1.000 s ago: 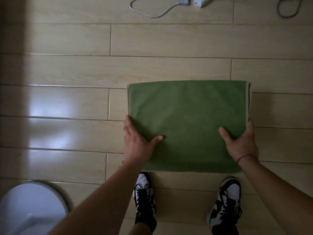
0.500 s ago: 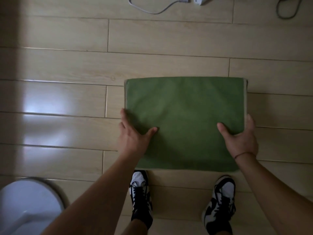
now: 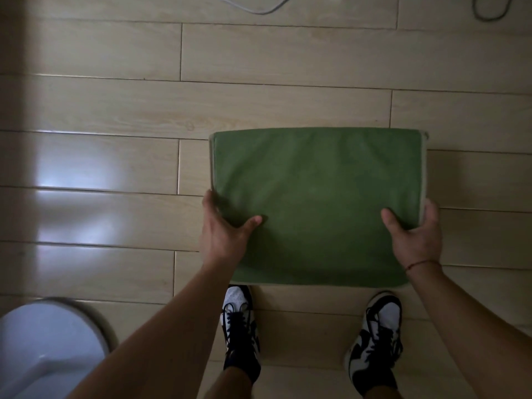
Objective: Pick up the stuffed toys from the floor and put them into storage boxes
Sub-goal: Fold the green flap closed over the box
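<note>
Storage box [image 3: 316,203], green fabric with a pale trimmed edge, its flat top closed, lay at the frame's centre, just beyond the shoes [image 3: 240,326]. Compared with a second earlier, it sat a little nearer the viewer and the cables [image 3: 259,7] at 12 o'clock had slid toward the frame edge; apparently the box was being carried or repositioned, not filled. No stuffed toys were visible. Left hand [image 3: 223,237], at 8 o'clock of the box, and right hand [image 3: 417,234], at 4 o'clock, each clamped a side, thumbs on top. A white round object [image 3: 49,349] sat at 7 o'clock on the floor [image 3: 288,82].
</note>
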Demonstrator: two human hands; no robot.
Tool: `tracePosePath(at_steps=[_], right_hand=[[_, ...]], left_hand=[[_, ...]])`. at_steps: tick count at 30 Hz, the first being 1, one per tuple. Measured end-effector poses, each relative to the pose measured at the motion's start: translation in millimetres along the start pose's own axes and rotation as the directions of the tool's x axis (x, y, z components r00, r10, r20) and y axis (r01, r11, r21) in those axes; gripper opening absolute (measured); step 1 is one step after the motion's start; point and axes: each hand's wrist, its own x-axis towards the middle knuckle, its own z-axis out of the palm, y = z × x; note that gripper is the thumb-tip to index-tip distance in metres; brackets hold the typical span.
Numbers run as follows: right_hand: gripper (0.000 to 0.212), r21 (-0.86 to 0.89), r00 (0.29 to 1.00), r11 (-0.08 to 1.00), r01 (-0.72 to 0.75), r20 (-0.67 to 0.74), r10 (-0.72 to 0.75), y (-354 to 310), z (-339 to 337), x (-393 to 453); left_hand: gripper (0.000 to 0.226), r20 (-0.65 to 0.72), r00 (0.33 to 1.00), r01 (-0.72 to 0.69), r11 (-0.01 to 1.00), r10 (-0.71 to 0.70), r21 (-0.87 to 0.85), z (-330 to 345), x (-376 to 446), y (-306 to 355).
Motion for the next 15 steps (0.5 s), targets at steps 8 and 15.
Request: tracePosePath(at_steps=[8,15], right_hand=[[0.072,-0.061,0.999,0.998,-0.004,0.049,0.007,8,-4,3],[0.056,-0.124,0.997,0.992,-0.031,-0.078,0.021,1,5,12]], left_hand=[[0.094,-0.024,0.999,-0.038,0.998,0.037,-0.047,-1,-3,-13],[0.068,-0.175,0.985,-0.017,1.000,0.014,-0.014,7,-7,9]])
